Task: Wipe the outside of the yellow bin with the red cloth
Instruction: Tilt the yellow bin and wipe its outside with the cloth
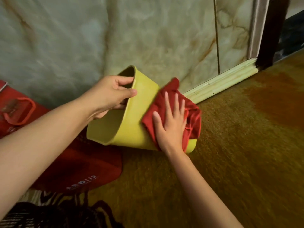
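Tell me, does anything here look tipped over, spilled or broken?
Only the yellow bin is askew: it lies tilted on its side, held that way by the left hand at its rim while the right hand presses the red cloth on its outside. Nothing looks spilled or damaged.

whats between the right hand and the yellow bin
The red cloth. In the head view the right hand lies flat on it, pressing it against the outer wall of the yellow bin, so the palm does not touch the plastic there.
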